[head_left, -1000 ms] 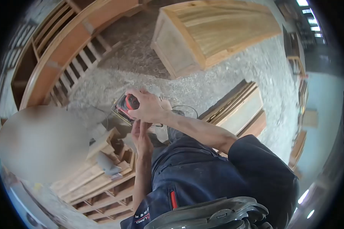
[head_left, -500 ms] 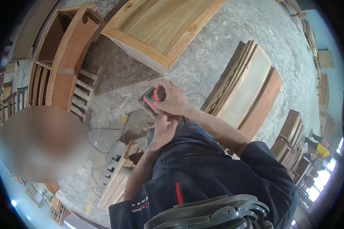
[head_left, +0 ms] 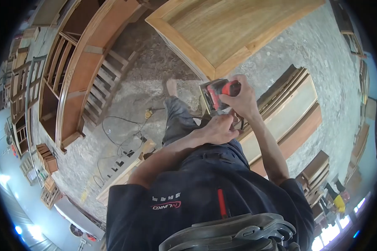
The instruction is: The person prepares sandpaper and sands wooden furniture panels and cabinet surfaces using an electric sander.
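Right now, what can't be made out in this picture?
Head view:
What the left hand holds, if anything: hidden beneath it.
Grip of the red power tool: partly covered by the right hand.
Far end of the large wooden piece: cut by top edge.
Yellow thing, far right: too small to tell.

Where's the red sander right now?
In the head view, the sander is right of centre, gripped by the right hand, just above the left hand and below the near corner of the cabinet.
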`<state>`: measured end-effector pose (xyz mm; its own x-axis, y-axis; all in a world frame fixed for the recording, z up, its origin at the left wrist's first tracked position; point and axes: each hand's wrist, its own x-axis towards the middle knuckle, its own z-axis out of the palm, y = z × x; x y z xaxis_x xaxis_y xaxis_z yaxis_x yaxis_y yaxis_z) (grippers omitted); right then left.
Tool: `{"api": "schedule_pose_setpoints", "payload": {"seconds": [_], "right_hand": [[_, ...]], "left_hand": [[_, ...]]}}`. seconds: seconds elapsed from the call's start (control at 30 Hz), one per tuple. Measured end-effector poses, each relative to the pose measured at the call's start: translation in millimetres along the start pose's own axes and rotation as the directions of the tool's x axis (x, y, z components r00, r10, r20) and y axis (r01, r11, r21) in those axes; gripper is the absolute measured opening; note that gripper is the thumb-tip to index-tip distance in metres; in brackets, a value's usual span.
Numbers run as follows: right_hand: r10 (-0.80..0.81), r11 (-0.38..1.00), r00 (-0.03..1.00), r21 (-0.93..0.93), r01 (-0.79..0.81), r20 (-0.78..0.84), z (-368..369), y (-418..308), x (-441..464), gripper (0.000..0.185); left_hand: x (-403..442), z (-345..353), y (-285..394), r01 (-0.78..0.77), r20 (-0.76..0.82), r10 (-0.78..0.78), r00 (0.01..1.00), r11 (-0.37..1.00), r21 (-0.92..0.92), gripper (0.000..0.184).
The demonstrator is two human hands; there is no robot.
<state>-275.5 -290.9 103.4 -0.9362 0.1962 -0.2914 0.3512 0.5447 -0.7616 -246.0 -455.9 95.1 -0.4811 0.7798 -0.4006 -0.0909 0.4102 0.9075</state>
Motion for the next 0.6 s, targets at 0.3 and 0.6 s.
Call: {"api": "schedule_pose_setpoints", "payload": {"seconds": [0.3,0.6], "right_hand": [[0.244,0.964,0.964,-0.085,-0.253,-0.103,-4,-38,52,0.067],[0.206,0.961,0.974,-0.166,-0.220,-0.098,15,-63,93,0.068]], "left_hand": [[37,-87,0,-0.170,0.279,0.170,0.945,0.985,-0.024,0.073],[48,-146,-6,-0.029,0.321,0.085,0.943,0.985,-0.173,0.065]]}}
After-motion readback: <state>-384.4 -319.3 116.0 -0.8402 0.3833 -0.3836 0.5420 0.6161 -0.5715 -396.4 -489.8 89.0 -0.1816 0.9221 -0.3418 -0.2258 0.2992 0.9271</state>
